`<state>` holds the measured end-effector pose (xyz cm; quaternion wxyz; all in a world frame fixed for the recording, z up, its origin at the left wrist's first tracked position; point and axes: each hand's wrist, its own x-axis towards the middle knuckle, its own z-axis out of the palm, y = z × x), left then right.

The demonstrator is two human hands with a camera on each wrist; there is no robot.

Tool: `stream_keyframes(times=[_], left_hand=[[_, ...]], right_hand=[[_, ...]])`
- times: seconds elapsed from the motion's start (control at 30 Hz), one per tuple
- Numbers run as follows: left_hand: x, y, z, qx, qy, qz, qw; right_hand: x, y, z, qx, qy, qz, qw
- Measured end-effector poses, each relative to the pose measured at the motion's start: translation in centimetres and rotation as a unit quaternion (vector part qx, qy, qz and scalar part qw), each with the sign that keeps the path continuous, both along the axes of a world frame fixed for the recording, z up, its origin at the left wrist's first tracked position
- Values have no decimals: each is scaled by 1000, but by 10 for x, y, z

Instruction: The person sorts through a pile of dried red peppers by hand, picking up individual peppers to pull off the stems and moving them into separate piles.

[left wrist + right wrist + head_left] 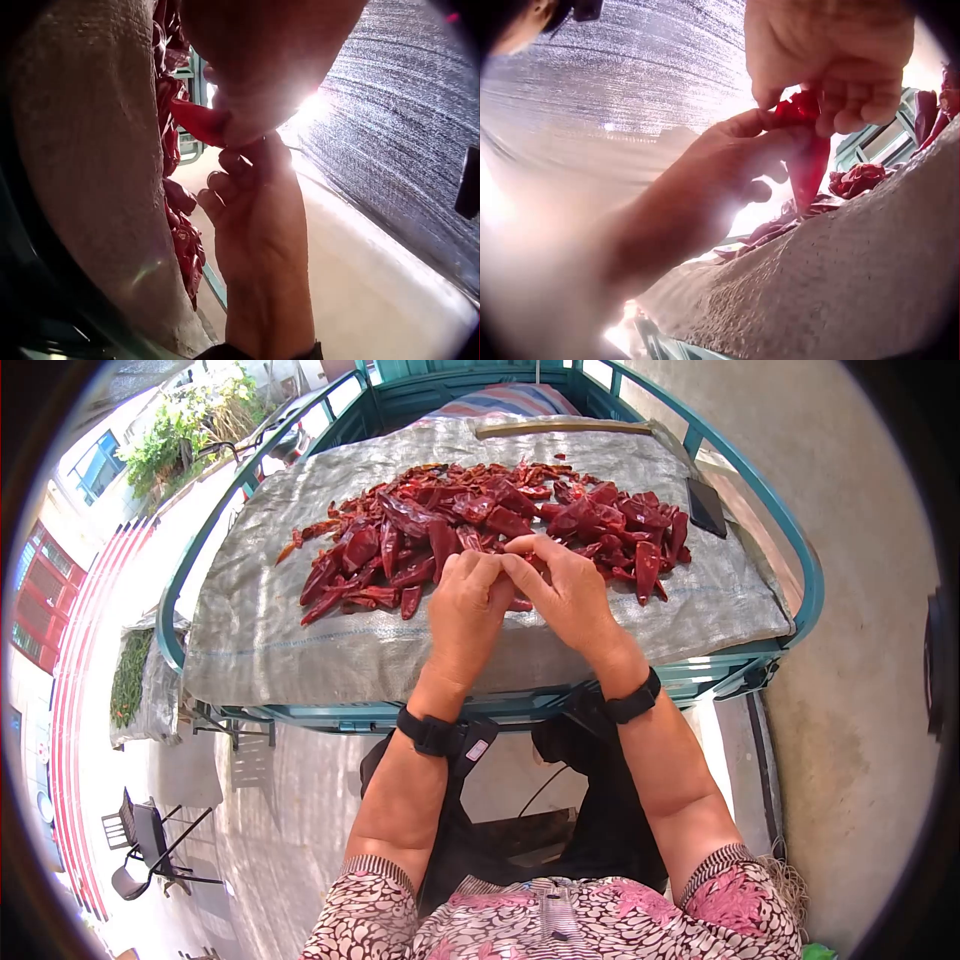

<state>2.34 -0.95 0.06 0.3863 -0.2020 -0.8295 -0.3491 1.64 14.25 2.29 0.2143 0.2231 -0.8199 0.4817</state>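
You pinch single glossy red, tapering pepper (pixel 808 176) between both hands: left hand (pixel 467 608) grips round its wide upper part, right hand (pixel 570 598) pinches at top end. Pepper sits at near middle of broad heap of dark-red wrinkled peppers (pixel 392 545), on grey woven sheet (pixel 255 650) over teal metal cart (pixel 812 585). Step seems work on pepper's top; next move likely calls for steady left hold, controlled right pull.

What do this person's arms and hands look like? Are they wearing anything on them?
The left hand and right hand are bare. A black band circles each wrist, with a small pale label beside the left one. The short sleeves have a dark-and-pale pattern and striped cuffs; a pink flower shows on the right one.
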Motion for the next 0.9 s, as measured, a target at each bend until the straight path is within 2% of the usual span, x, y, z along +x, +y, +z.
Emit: stream_keyframes(times=[0.03, 0.13, 0.23, 0.33, 0.37, 0.47, 0.53, 0.57, 0.7, 0.8, 0.83, 0.9], left_hand=[[2, 2, 1, 23, -8, -6, 1000], [7, 6, 6, 152, -85, -57, 983], [-1, -1, 4, 34, -29, 26, 999], [0, 1, 1, -94, -23, 66, 993], [-4, 5, -2, -112, -16, 79, 990], [-13, 11, -16, -162, -13, 124, 979], [-18, 16, -18, -185, -27, 150, 971], [-21, 18, -20, -194, -28, 172, 965], [-20, 24, -14, -135, 25, 158, 978], [-17, 23, -12, -63, 21, 119, 991], [-15, 23, -11, -51, 15, 120, 991], [-13, 20, -7, -26, 5, 123, 992]], right_hand=[[-4, -2, -3, -28, 42, 22, 998], [-4, 2, 0, -78, -27, -2, 997], [-10, 10, 4, -189, -82, -73, 976], [-22, 25, 1, -111, -5, -152, 982], [-37, 40, -21, 67, 58, -243, 966], [-31, 40, -13, 53, 133, -261, 955], [-26, 35, -9, 24, 70, -186, 980], [-22, 31, -8, 37, 32, -184, 982], [-4, 14, 2, 135, -95, -169, 972], [-13, 13, -12, 8, -81, -68, 994], [-14, 14, -13, -3, -58, -43, 997], [-17, 10, -14, -31, -1, -63, 998]])
